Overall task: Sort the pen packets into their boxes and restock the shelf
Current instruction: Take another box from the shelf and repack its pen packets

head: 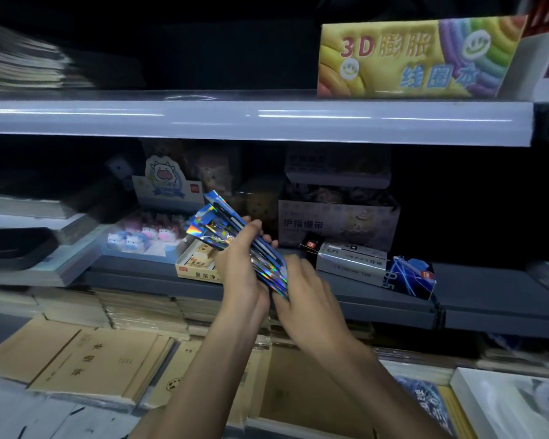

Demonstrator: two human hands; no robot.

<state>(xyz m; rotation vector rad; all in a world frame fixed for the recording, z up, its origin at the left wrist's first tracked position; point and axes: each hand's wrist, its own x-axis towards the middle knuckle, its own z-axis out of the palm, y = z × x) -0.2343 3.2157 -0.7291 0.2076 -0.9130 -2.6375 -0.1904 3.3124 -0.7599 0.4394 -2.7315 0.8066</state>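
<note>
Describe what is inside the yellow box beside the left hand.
Pale wrapped blocks with red marks lie in the yellow box; the left hand and shiny packets hide its right end.

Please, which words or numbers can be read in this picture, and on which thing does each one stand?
"3D 膨胀 线圈本": rainbow display card, top right.
"护指绷带": pale box, centre right.
"英语本": brown exercise book, bottom left.
"0.5": blue box.
Too blurred to read: print on the holographic pen packets in the left hand; characters on the yellow box.
</note>
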